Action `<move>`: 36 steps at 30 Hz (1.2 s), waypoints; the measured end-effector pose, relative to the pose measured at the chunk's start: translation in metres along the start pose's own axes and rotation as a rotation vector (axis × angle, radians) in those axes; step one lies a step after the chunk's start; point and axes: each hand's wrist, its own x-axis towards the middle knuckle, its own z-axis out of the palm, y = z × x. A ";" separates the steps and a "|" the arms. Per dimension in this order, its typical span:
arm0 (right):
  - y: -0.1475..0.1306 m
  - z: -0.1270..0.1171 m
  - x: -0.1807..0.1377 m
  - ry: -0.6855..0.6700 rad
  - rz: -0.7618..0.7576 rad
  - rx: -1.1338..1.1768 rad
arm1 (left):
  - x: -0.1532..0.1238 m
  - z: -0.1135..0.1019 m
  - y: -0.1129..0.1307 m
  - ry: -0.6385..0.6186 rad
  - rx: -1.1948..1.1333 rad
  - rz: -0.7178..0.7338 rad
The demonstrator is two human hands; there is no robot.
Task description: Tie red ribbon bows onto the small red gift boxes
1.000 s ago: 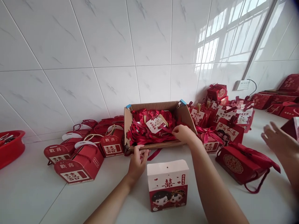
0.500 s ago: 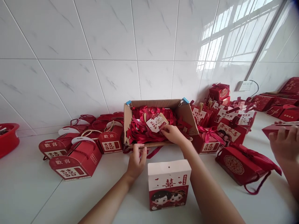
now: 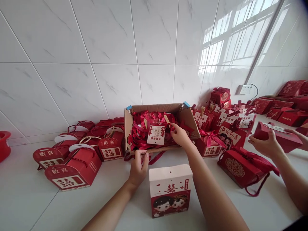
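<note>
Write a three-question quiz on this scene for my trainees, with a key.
1. True or false: the left hand holds the front edge of the cardboard box.
2. What does the right hand pinch inside it? A) a red ribbon B) a rope handle C) a pen
3. Fill in: the white-and-red box stands ___ the person's forearms.
Key: 1 true; 2 A; 3 between.
</note>
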 end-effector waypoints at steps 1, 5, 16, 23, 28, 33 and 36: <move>0.001 -0.003 0.001 0.040 0.021 0.005 | 0.000 0.000 0.000 0.002 0.007 0.002; 0.008 -0.017 0.004 0.135 0.083 0.006 | -0.001 0.000 -0.002 0.013 0.027 0.018; 0.022 -0.015 0.008 0.036 0.039 0.063 | -0.001 0.001 0.001 0.023 -0.002 0.006; 0.030 -0.010 0.009 -0.036 0.027 -0.084 | -0.002 -0.001 0.000 0.015 0.034 -0.019; 0.034 -0.006 0.006 -0.068 0.045 -0.134 | -0.002 -0.001 -0.001 0.010 0.027 -0.021; 0.030 -0.007 0.007 -0.134 -0.036 0.006 | -0.002 -0.001 0.001 0.008 0.014 -0.019; 0.024 -0.009 0.005 -0.186 -0.045 0.197 | -0.002 -0.001 0.001 0.014 0.027 -0.008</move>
